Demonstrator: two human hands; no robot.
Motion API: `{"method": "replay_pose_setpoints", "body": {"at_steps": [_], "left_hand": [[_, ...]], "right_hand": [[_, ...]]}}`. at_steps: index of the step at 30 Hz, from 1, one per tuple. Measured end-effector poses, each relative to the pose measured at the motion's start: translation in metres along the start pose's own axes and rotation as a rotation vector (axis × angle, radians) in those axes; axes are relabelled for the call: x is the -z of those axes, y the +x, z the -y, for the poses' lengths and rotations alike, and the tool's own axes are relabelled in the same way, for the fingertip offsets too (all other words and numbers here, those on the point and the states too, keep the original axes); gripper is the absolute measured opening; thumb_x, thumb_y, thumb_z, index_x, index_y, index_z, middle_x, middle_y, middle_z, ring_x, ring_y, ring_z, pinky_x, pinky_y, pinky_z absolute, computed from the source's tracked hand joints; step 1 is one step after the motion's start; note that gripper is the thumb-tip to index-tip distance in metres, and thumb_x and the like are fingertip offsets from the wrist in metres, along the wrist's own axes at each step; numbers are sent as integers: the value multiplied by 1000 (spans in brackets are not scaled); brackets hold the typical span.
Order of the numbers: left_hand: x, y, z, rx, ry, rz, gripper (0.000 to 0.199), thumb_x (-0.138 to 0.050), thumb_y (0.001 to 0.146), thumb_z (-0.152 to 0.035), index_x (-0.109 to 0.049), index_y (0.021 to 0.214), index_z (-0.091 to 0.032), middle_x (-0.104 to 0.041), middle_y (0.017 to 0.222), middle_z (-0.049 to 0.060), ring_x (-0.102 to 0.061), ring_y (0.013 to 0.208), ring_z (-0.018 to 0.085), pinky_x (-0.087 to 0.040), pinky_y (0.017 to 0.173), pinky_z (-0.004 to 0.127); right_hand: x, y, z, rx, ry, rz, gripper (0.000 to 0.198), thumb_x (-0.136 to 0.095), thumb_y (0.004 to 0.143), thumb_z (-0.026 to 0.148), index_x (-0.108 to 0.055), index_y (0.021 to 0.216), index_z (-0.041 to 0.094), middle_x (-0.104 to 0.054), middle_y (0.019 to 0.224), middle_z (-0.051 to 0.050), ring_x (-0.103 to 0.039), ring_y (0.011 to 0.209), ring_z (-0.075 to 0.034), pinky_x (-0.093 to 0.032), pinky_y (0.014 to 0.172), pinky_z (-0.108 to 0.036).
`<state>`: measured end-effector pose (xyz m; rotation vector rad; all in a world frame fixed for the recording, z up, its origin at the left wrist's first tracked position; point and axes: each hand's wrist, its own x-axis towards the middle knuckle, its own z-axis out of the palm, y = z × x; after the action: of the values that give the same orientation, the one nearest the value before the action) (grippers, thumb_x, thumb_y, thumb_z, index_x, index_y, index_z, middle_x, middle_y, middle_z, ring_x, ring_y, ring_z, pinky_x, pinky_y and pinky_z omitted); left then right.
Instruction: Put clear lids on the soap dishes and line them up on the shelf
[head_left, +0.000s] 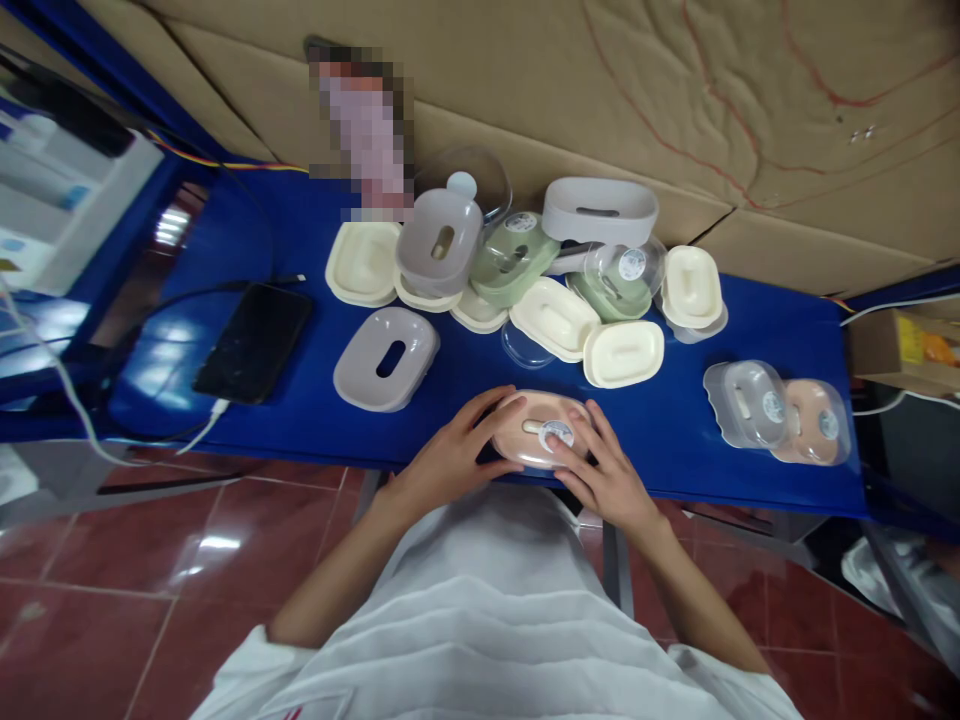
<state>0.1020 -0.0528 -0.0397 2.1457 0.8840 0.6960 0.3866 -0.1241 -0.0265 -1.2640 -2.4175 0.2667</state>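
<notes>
At the table's front edge, a peach soap box (541, 407) under a clear lid lies between my hands. My left hand (455, 452) grips its left end, thumb and fingers around the rim. My right hand (606, 472) holds the right end, one finger touching the round white sticker (556, 436) on the lid. Just beyond are cream lids or trays (624, 353) and a grey soap dish (385, 360) with a slot. Farther back, a green soap dish (514, 258) and another grey dish (439, 240) sit in a jumbled row.
On the blue table (465, 390), a black phone (253, 342) with a white cable lies at left. Grey and peach lidded soap boxes (814, 422) stand at right. Brown cardboard (525, 80) lines the back. A cardboard box (900, 345) is beyond the right end.
</notes>
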Motion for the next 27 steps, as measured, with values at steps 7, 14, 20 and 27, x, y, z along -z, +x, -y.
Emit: {"method": "replay_pose_setpoints", "body": {"at_steps": [7,14,20,27], "left_hand": [[1,-7,-1,-83,165,-65,87,-73,100,-41,-26,172,-32,-51,164,17,-58,148,31,-61,111,43],[2,-6,1,-58,98,-73,85,-79,96,-45,-37,168,-31,-56,160,16,-60,146,31,-58,116,47],[6,-1,-12,-95,-13,-89,89,-77,97,-47,-29,169,-30,-47,167,18,-51,154,32,-54,120,50],[2,23,-13,-44,306,-74,68,-62,106,-33,-35,168,-29,-46,169,14,-41,160,34,-42,127,57]], "right_hand": [[-2,-4,0,8,-56,-23,70,-76,99,23,-49,163,33,-40,173,-11,-25,165,-40,-50,124,-58],[-2,5,-6,-20,47,13,77,-77,98,30,-41,167,34,-42,170,-13,-31,163,-38,-47,125,-61],[39,0,-16,-19,-27,-79,74,-78,97,29,-47,163,35,-45,166,-12,-49,152,-37,-51,122,-57],[140,-35,-152,-570,-472,-477,90,-86,82,64,-58,154,17,-55,150,-25,-56,143,-37,-47,116,-51]]}}
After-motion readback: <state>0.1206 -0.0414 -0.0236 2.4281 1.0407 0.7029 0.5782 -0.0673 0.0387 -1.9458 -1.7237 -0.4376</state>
